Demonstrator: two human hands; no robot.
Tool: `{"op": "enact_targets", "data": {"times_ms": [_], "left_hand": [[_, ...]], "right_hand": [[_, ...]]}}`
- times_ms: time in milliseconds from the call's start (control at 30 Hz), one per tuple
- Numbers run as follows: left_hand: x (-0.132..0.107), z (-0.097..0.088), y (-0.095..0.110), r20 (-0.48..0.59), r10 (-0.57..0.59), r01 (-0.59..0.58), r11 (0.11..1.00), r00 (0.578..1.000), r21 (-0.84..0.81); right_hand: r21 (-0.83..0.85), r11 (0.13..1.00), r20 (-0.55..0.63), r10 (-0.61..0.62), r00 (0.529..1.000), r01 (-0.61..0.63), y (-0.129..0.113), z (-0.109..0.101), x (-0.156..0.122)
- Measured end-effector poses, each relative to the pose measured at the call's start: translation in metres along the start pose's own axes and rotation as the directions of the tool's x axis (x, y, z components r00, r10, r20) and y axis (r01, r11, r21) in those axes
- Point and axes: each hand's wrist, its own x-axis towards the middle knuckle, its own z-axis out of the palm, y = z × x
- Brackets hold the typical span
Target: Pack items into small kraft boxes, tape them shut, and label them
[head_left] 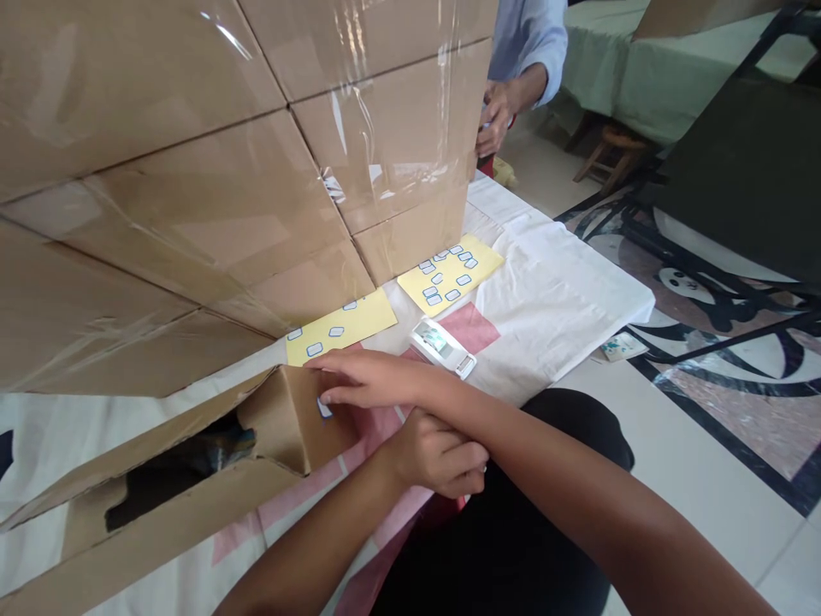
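My right hand (365, 376) reaches across my left arm, fingers stretched out over the end of an open cardboard box (288, 419). Its thumb touches a small white sticker with a blue border (324, 409) on that end face. Beneath my right forearm, my left hand (442, 453) is closed in a fist; what it holds, if anything, is hidden. Dark contents show inside the box. Beyond my hands lie two yellow sheets with blue-bordered stickers, a nearer sheet (375, 315) and a farther sheet (414, 287). A white handheld device with a small screen (442, 346) lies close to my right forearm.
Stacked, taped cardboard cartons (211, 188) rise as a wall on the left of the cloth-covered table (564, 282). Behind them a co-worker's hand (497, 120) shows at the table's far end. A wooden stool (612, 158) and a black chair (750, 171) stand right.
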Motion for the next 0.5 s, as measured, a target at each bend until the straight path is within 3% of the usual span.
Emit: {"op": "enact_targets", "data": {"times_ms": [233, 333, 400, 500], "left_hand": [[0.01, -0.004, 0.013, 0.035, 0.044, -0.048, 0.991, 0.998, 0.122], [-0.001, -0.021, 0.04, -0.047, -0.119, 0.127, 0.959, 0.992, 0.254], [-0.018, -0.042, 0.065, -0.109, -0.253, 0.275, 0.892, 0.961, 0.359], [-0.047, -0.083, 0.099, -0.123, -0.388, 0.397, 0.781, 0.913, 0.482]], "right_hand": [[-0.049, 0.999, 0.021, 0.014, 1.0, -0.013, -0.008, -0.001, 0.0], [-0.106, 0.994, -0.003, 0.038, 0.999, -0.038, -0.014, 0.003, -0.001], [-0.117, 0.992, -0.002, 0.052, 0.999, -0.051, -0.017, 0.007, -0.001], [-0.106, 0.993, 0.015, 0.054, 0.998, -0.053, -0.018, 0.014, -0.002]]}}
